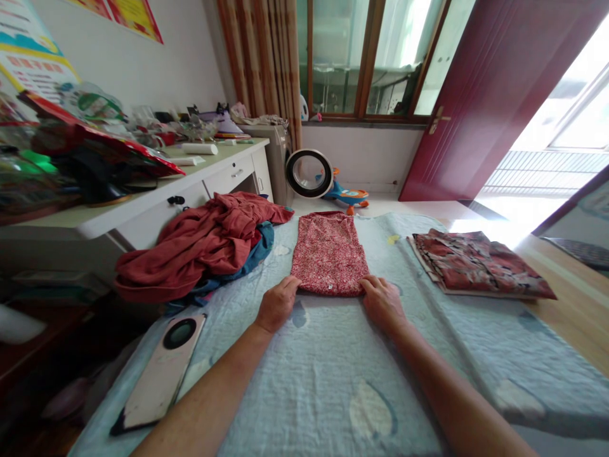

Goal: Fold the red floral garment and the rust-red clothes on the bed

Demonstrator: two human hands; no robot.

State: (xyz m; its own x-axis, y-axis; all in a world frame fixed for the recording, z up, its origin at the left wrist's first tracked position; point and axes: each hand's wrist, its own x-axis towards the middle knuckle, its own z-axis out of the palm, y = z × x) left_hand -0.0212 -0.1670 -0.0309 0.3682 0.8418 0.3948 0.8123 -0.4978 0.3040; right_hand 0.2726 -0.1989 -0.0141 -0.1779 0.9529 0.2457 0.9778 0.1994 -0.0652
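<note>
Two corners of the folded red garment of white-flecked cloth point(330, 254) are in my grasp. My left hand point(278, 304) has thumb and fingertips drawn together on its near left corner; the fingers of my right hand point(384, 303) are likewise closed on its near right corner. The garment lies flat at the middle of the far end of the pale blue, leaf-printed quilted cover point(333, 368). At the cover's left edge sits a crumpled brick-red cloth heap point(200, 247), teal-blue fabric point(261, 251) showing beneath. On the cover's near left part lies a pale pink oblong phone point(155, 381); on its right side, a folded rust-red and dark printed fabric point(480, 260).
</note>
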